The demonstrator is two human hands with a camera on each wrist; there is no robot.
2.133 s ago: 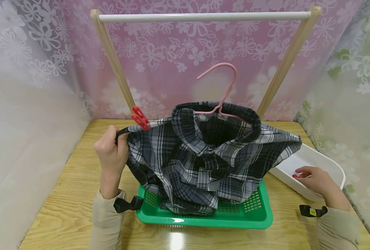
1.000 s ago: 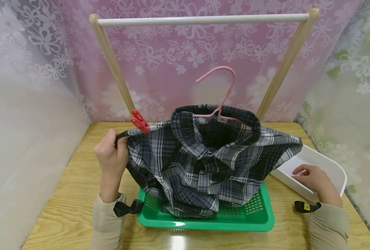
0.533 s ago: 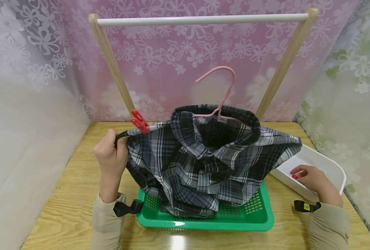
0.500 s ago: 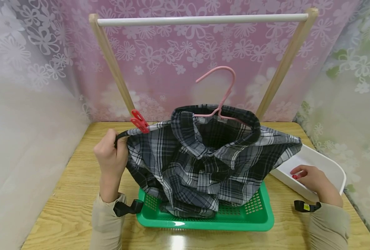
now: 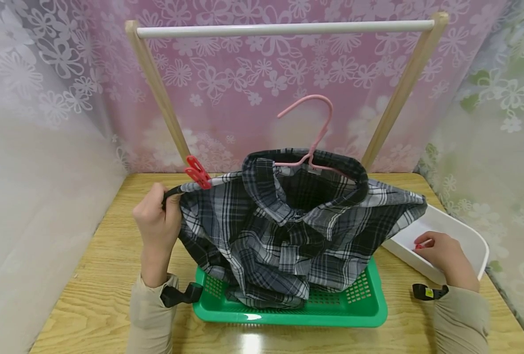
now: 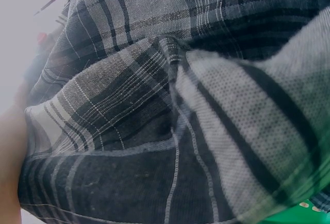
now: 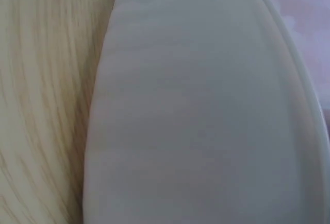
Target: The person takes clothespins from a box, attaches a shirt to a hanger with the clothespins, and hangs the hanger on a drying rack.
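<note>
Left hand (image 5: pixel 156 221): fist closed on shirt (image 5: pixel 288 231) shoulder at hanger (image 5: pixel 308 132) end, beside red clip (image 5: pixel 196 172). Shirt held above green basket (image 5: pixel 359 309), centre of table (image 5: pixel 102 265). Right hand (image 5: pixel 443 255): in white bin (image 5: pixel 470 241) at right, fingers curled, apparently pinching small red clip (image 5: pixel 419 245). Secure full pinch on clip before lifting. Hold hanger level; keep right shoulder seam flat for clipping.

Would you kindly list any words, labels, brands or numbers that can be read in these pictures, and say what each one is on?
No text can be read in any view.
The yellow patch on the black strap at the right wrist is too small to read.
The plaid shirt, green basket and white tray show no lettering.
</note>
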